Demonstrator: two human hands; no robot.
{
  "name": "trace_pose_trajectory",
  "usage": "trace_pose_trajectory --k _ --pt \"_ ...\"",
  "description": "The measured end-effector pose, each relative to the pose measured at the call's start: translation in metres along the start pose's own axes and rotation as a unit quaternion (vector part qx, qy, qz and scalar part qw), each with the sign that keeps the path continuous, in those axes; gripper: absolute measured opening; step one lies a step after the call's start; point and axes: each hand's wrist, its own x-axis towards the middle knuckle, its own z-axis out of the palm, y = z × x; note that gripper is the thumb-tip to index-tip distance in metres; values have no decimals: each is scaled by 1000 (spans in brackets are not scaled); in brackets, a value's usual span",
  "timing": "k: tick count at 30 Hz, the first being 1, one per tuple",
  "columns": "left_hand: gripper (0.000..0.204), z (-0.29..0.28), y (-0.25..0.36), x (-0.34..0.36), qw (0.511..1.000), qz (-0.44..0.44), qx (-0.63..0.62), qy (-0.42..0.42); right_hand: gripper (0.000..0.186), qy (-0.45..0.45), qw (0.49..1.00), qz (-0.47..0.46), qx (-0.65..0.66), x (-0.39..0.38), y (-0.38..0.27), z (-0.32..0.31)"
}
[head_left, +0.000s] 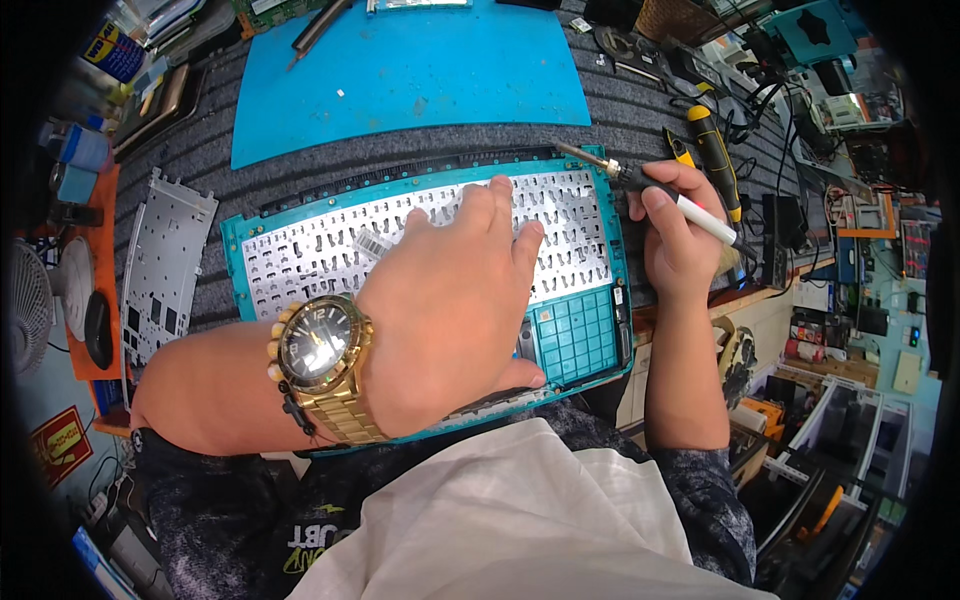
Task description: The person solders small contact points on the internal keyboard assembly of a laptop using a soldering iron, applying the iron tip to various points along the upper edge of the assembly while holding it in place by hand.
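- Laptop frame [578, 340] with metal plate [572, 240]: on the counter [630, 125], apparently overhanging its near edge.
- Left hand [450, 290]: spread flat on the plate, likely steadying it.
- Right hand [685, 220]: grips the soldering iron [705, 218] pen-like, tip near the frame's far-right corner.
- Room: a narrow counter strip separates frame and blue mat [420, 90].

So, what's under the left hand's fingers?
Under the left fingers is a silver perforated plate set in a teal casing; a white label shows alongside. Whatever lies directly beneath the fingers and palm is covered.
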Motion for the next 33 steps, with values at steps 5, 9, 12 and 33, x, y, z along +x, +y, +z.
trace_pose_trajectory --k 5,9,12,33 --pt "109 -1 -2 0 1000 7 -18 -3 27 2 1000 1 11 -7 1 -2" --pt "110 -1 -4 -1 1000 13 -24 7 27 3 1000 5 7 -7 1 -2" --pt "111 -3 -11 -4 998 19 -57 5 28 2 1000 2 6 -7 2 -3" --pt "100 15 -8 -18 990 -6 -76 123 27 -6 1000 -3 -19 -7 2 -3"
